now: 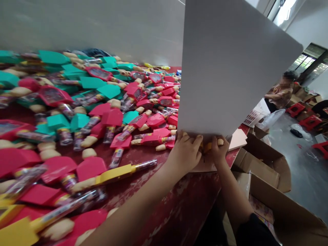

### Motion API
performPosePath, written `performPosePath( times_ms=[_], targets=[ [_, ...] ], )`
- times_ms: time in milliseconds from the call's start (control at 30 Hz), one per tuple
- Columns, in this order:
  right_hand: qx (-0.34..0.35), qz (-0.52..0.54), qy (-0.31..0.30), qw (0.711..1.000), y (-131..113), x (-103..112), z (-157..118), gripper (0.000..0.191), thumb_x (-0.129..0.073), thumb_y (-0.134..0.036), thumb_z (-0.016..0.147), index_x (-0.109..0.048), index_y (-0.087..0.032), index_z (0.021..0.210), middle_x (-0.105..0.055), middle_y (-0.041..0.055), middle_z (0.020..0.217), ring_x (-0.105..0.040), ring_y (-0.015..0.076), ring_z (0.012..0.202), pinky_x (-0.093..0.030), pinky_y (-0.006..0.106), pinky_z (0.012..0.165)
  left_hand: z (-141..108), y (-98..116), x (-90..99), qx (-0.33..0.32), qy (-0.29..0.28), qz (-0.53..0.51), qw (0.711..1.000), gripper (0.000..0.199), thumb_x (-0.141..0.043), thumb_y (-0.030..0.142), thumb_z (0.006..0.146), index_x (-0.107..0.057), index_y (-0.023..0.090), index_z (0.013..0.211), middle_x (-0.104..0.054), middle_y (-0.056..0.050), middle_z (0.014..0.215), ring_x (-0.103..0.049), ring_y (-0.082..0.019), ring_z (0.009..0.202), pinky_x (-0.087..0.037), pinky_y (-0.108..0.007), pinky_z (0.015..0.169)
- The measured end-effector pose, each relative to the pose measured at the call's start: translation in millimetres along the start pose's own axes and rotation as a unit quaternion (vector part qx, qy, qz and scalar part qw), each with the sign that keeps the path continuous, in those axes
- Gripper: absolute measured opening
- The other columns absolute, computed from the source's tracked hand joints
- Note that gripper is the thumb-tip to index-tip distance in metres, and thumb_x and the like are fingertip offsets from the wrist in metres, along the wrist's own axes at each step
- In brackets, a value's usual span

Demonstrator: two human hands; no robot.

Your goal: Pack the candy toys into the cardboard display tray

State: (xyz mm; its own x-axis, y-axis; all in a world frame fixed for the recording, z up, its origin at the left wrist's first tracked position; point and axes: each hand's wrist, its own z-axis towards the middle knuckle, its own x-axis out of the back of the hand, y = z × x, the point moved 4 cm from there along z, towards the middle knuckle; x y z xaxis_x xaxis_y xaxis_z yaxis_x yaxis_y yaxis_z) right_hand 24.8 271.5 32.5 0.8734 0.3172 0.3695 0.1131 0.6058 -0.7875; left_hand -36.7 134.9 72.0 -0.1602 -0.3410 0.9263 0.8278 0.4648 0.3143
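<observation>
Head view: left hand (185, 152) and right hand (218, 150) curled narrow, both pinching the bottom edge of one smooth white card sheet (235, 68), held nearly upright above the scuffed red table (156, 218). Dozens of clear plastic tube toys (112, 117) with red, teal or yellow tops lie heaped left, labels unreadable. Open cardboard boxes (258, 164) right; one seated person (282, 95) beyond.

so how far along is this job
Done: the open brown cardboard box at right already holds colourful printed packs. In hand: the left hand and right hand grip the lower edge of a large white card sheet. Remaining: many pink, teal and yellow candy tubes lie across the red table.
</observation>
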Motion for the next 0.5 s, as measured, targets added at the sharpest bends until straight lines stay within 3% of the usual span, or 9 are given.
performPosePath(
  times_ms=[200, 400, 500],
  targets=[
    [0.029, -0.071, 0.011, 0.997, 2.2, -15.5, -13.9, 0.036, -0.046, -0.041, 0.081, -0.037, -0.021, 0.053, -0.038, -0.0056, 0.044, -0.035, 0.0079, 0.042, -0.028, 0.022, 0.045, -5.2, -2.3, -2.6, -0.003, 0.024, -0.012, 1.000, 0.049, -0.049, 0.012, 0.074, -0.058, 0.006, 0.122, -0.068, -0.014, 0.093, -0.054, -0.035, 0.102, -0.036, -0.054, 0.103],
    [-0.044, -0.090, 0.015, 0.995, 23.1, -19.5, -19.3, 0.034, -0.047, -0.053, 0.080, -0.049, -0.020, 0.073, -0.057, 0.0010, 0.059, -0.053, 0.0148, 0.052, -0.038, 0.025, 0.049, 1.5, -2.7, -7.1, -0.005, 0.030, -0.037, 0.999, 0.047, -0.051, 0.012, 0.073, -0.059, 0.007, 0.119, -0.068, -0.013, 0.094, -0.053, -0.034, 0.100, -0.030, -0.058, 0.106],
    [-0.052, -0.083, -0.009, 0.995, 28.0, -16.9, -18.7, 0.034, -0.048, -0.054, 0.080, -0.050, -0.020, 0.075, -0.057, 0.0004, 0.060, -0.053, 0.0155, 0.054, -0.041, 0.026, 0.051, -8.8, 3.0, -2.2, -0.001, 0.098, -0.107, 0.989, 0.040, -0.053, 0.016, 0.076, -0.059, 0.008, 0.114, -0.062, -0.014, 0.107, -0.052, -0.031, 0.107, -0.031, -0.053, 0.109]
  ],
)
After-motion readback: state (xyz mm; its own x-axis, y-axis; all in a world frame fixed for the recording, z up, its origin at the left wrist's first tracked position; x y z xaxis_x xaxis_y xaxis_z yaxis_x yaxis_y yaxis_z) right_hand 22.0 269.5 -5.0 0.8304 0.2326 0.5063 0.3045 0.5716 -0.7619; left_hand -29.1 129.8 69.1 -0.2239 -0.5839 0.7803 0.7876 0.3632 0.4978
